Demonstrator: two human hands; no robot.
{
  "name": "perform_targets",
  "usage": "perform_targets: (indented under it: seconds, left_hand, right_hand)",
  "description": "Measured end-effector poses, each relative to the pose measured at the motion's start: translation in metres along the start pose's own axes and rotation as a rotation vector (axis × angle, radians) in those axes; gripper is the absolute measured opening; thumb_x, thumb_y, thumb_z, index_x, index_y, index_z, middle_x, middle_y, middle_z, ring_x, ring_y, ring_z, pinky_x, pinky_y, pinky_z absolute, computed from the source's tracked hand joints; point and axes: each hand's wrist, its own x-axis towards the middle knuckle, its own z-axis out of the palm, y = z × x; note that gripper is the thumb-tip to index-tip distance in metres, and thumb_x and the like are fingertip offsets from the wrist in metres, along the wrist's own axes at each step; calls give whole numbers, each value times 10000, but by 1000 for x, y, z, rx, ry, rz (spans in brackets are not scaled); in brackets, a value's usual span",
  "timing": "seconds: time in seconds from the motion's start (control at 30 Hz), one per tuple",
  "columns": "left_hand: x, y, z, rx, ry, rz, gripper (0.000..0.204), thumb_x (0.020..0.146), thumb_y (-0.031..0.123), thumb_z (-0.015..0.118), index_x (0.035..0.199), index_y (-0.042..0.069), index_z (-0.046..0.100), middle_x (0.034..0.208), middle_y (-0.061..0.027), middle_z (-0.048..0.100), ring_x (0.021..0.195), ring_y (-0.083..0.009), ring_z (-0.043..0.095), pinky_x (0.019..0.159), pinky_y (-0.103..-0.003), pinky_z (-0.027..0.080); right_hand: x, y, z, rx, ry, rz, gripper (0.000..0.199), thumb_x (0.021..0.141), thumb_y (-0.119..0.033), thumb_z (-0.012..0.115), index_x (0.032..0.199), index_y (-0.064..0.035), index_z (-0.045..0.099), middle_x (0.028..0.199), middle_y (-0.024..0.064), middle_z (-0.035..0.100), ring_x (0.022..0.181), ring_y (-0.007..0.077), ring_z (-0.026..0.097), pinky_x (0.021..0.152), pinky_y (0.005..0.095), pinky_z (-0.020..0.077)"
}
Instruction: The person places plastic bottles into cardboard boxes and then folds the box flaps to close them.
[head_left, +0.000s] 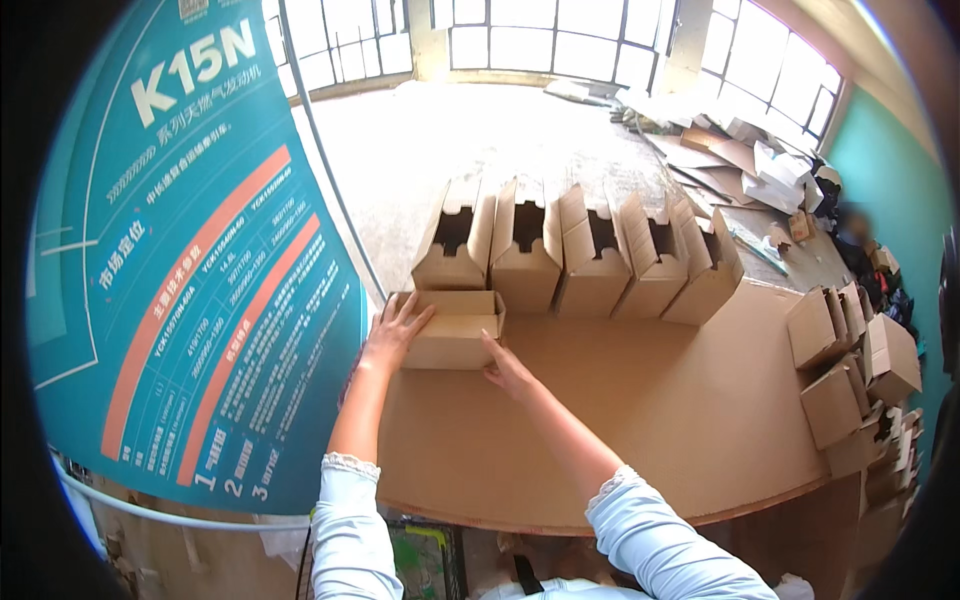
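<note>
A small brown cardboard box (455, 330) lies on its side on the cardboard-covered table (650, 400), at the table's far left. My left hand (393, 333) rests flat against the box's left end with fingers spread. My right hand (508, 368) touches the box's lower right corner with the fingers. Both hands press the box between them. Just behind it stands a row of several folded cardboard boxes (590, 250) with open, notched tops, side by side.
A tall teal printed banner (190, 260) on a stand rises at the left, close to my left arm. More small boxes (850, 370) are piled at the table's right edge. Flattened cardboard (740, 150) litters the floor at the back right, below large windows.
</note>
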Motion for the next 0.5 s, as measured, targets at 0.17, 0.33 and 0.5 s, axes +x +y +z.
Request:
perform_targets:
  seconds: [0.17, 0.33, 0.5]
  left_hand:
    - [7, -4, 17, 79, -55, -185, 1020, 715, 45, 775, 1526, 367, 247, 1619, -18, 185, 1464, -343, 216, 1126, -583, 304]
    - [14, 1, 18, 24, -51, -170, 801, 851, -1, 549, 1527, 326, 271, 1603, -65, 245, 1448, -346, 273, 1108, -607, 289]
    - [-4, -49, 65, -36, 191, -115, 741, 863, 62, 570, 1530, 235, 297, 1606, -70, 243, 1464, -311, 243, 1134, -617, 193]
  right_hand:
    - [-1, 1, -12, -135, -114, 15, 1078, 849, -697, 573, 1561, -85, 43, 1613, 132, 126, 1453, 288, 217, 1183, 378, 242]
    - [-130, 9, -63, -416, -390, -121, 1006, 886, -642, 573, 1532, 12, 163, 1592, 201, 191, 1478, 309, 182, 1198, 391, 201]
    - [-246, 53, -173, -486, -224, -104, 719, 924, -449, 643, 1439, -2, 416, 1426, 184, 496, 1317, 286, 474, 1102, 385, 378]
